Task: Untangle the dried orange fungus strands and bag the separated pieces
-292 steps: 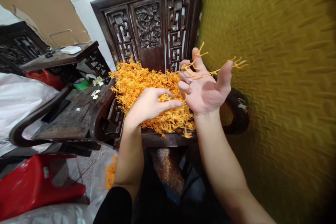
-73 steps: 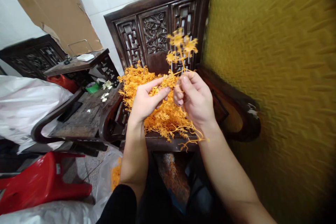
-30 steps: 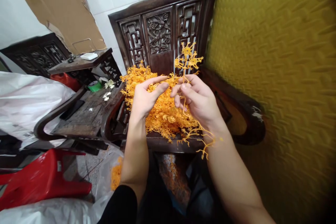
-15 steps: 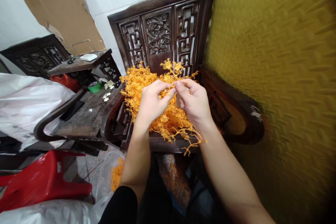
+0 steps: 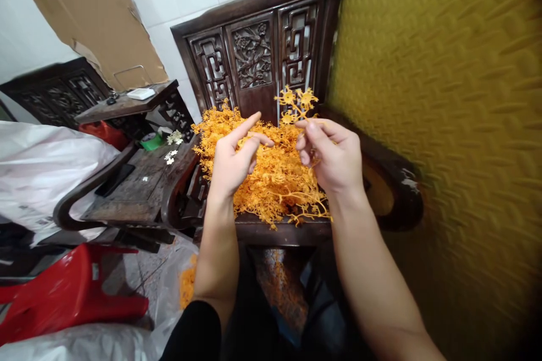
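Note:
Between the thumb and forefinger of my right hand (image 5: 334, 149) is an orange plastic flower sprig (image 5: 298, 104), its small spiky heads held up above the fingers. More orange strands hang by that wrist over the seat's front edge; whether they join the held piece I cannot tell. My left hand (image 5: 235, 158) is apart from it, fingers spread and nothing in them. Beneath both hands a big heap of orange sprigs (image 5: 271, 186) lies on the seat of a carved dark wooden chair (image 5: 254, 90), partly hidden by the hands.
A textured yellow wall (image 5: 444, 67) stands close on the right. To the left, a second wooden chair (image 5: 131, 192) bears green tape (image 5: 152, 141) and pale flower pieces (image 5: 171, 157). A red plastic stool (image 5: 71, 299) and a clear bag (image 5: 171, 276) with orange pieces are lower left.
My hands, together at the sprig before, have parted. The left hand has let go and moved left with its fingers spread; the right has moved right, still holding the sprig.

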The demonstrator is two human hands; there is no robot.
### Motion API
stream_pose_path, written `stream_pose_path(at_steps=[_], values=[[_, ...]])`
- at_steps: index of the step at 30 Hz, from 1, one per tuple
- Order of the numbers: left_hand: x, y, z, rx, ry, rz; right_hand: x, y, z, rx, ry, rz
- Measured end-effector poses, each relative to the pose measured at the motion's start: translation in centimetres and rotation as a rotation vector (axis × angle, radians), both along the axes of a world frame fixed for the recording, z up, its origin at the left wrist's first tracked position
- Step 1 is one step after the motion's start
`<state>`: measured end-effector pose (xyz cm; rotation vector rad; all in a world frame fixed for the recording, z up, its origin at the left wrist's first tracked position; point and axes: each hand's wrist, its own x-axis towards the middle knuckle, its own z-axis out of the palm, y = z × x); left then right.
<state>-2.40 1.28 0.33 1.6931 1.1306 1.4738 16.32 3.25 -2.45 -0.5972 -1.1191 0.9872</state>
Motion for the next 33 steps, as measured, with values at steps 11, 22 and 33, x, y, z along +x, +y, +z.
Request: stream_pose_path(at_steps=[11, 22, 33], values=[[0.2, 1.5, -0.9, 0.0, -0.1, 0.002, -1.9, -0.9, -0.2, 0.044, -0.077, 0.228], [0.5, -0.1, 0.4, 0.199, 0.224, 0.1, -1.8, -0.5, -0.4, -0.029, -0.031, 0.256], [0.5, -3.2, 1.5, 0.149, 0.057, 0.099, 0.8, 2.0, -0.4, -0.137, 0.383, -0.116]])
